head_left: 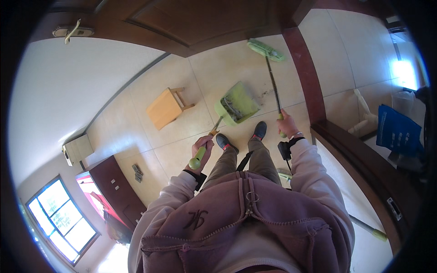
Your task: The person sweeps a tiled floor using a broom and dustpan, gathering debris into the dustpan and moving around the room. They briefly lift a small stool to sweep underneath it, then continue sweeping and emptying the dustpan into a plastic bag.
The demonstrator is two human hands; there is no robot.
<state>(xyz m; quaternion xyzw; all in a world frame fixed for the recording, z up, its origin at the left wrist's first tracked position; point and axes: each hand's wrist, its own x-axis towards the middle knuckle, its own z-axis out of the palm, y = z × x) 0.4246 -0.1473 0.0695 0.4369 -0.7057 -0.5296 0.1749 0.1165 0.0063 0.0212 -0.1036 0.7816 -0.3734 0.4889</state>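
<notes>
Head view, then: what sits closest to the lens?

— A mauve zip-front fleece vest (200, 232) over pale sleeves, worn by the person looking down.

And the left hand (203, 148)?

— Fingers wrapped round the handle of a light-green plastic dustpan (246, 96); the rounded green grip (195, 162) pokes out of the fist toward the camera.

The right hand (287, 123)?

— Also closed, round the upper handle of a long, dark-shafted broom (273, 82), close to its green end.

Where does the dustpan itself lie?

— Just ahead of the dark shoes (259, 130) with reddish trim, its open mouth turned to the right and away from the person. Dark, clumpy debris (232, 109) lies inside.

Anything beside it?

— Fine dark specks (265, 94) on the pale tiled floor (141, 123), between the pan and the broom's shaft.

Further out?

— To the left, apart from the pan, a light-wood stool (164, 109) with a flat rectangular seat. Beyond the pan, well apart from it, the broom's fuzzy pale-green head (266, 50), near the dark-brown panelled wooden door (195, 22).
</notes>
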